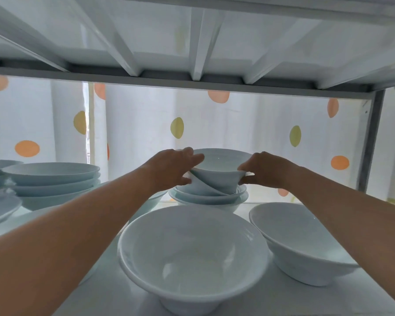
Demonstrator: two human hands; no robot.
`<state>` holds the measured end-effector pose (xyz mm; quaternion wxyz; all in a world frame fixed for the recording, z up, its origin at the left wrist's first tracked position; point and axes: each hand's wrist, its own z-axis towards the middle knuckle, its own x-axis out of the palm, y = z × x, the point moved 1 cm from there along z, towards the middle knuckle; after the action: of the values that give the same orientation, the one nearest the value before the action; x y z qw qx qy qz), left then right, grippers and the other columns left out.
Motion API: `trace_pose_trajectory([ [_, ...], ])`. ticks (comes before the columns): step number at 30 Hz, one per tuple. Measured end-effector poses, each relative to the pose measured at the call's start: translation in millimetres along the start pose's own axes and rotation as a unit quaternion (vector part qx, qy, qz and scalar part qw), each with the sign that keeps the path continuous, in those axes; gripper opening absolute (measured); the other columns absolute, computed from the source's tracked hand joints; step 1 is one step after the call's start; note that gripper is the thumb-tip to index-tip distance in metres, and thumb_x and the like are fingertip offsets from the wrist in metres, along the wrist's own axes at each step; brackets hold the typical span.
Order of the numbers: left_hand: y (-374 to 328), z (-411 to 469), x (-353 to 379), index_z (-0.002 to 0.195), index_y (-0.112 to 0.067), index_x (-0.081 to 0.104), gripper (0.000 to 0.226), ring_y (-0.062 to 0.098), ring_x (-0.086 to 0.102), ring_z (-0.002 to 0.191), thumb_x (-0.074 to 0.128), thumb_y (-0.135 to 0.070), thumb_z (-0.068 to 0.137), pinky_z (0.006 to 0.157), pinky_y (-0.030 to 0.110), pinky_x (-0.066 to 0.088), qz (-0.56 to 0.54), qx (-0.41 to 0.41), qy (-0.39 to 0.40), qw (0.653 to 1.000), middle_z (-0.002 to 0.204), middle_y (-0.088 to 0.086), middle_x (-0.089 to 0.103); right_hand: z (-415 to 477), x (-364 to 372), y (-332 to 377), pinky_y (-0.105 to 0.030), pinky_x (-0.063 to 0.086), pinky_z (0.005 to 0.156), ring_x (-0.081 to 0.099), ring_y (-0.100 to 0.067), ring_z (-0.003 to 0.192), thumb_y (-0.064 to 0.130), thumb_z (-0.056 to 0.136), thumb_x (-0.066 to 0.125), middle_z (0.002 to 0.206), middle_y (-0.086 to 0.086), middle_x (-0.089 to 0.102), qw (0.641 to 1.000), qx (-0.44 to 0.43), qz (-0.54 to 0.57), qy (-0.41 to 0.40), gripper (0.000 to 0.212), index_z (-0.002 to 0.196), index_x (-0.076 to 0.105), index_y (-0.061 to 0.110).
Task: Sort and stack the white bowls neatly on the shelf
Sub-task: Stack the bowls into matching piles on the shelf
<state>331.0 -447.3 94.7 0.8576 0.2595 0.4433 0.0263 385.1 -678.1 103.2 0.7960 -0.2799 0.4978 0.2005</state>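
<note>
Bowl (219, 166) atop the far stack (210, 198) sits tilted, straight ahead; left hand (169, 167) and right hand (266, 171) grip its opposite rims, equally near.

The front bowl (192, 254) sits left of the right bowl (301, 245), with the middle stack (211, 193) behind them
</note>
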Motion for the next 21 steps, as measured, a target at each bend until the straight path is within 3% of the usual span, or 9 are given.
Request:
trace_pose_trajectory([
  [7, 26, 3, 15, 0.116, -0.015, 0.046, 0.047, 0.019, 0.045, 0.078, 0.066, -0.042, 0.083, 0.077, 0.032, 0.043, -0.111, -0.053, -0.024, 0.992, 0.101, 0.006, 0.059, 0, 15, 0, -0.032, 0.044, 0.068, 0.050, -0.020, 0.072, 0.037, 0.088, 0.059, 0.073, 0.002, 0.055, 0.996, 0.027, 0.076, -0.038, 0.021, 0.085, 0.066, 0.017],
  [12, 34, 1, 20, 0.108, -0.016, 0.052, 0.040, 0.019, 0.045, 0.073, 0.071, -0.038, 0.080, 0.068, 0.027, 0.036, -0.170, -0.042, -0.074, 0.982, 0.098, 0.003, 0.060, 1, 19, -3, -0.033, 0.043, 0.069, 0.051, -0.022, 0.070, 0.035, 0.086, 0.062, 0.073, -0.002, 0.060, 0.992, 0.030, 0.112, -0.053, 0.021, 0.082, 0.066, 0.015],
  [16, 37, -7, 21, 0.108, -0.018, 0.049, 0.050, 0.025, 0.055, 0.073, 0.080, -0.028, 0.071, 0.064, 0.038, 0.053, -0.083, 0.071, -0.158, 0.981, 0.110, 0.007, 0.056, 3, 24, -8, -0.036, 0.046, 0.070, 0.053, -0.024, 0.070, 0.033, 0.083, 0.067, 0.074, -0.007, 0.064, 0.983, 0.042, 0.168, -0.069, 0.017, 0.083, 0.070, 0.017],
  [18, 38, -5, 23, 0.105, -0.018, 0.056, 0.052, 0.027, 0.061, 0.079, 0.085, -0.028, 0.062, 0.063, 0.037, 0.055, -0.006, 0.148, -0.160, 0.976, 0.102, 0.008, 0.062, 5, 29, -12, -0.038, 0.047, 0.070, 0.056, -0.026, 0.071, 0.032, 0.081, 0.068, 0.075, -0.008, 0.066, 0.977, 0.046, 0.191, -0.084, 0.012, 0.078, 0.069, 0.020],
  [21, 36, 2, 25, 0.095, -0.022, 0.065, 0.035, 0.023, 0.064, 0.076, 0.083, -0.029, 0.067, 0.062, 0.032, 0.054, 0.033, 0.202, -0.113, 0.972, 0.084, -0.001, 0.067, 5, 32, -16, -0.038, 0.047, 0.070, 0.054, -0.025, 0.068, 0.030, 0.080, 0.069, 0.072, -0.006, 0.066, 0.973, 0.048, 0.204, -0.100, 0.011, 0.070, 0.065, 0.029],
])
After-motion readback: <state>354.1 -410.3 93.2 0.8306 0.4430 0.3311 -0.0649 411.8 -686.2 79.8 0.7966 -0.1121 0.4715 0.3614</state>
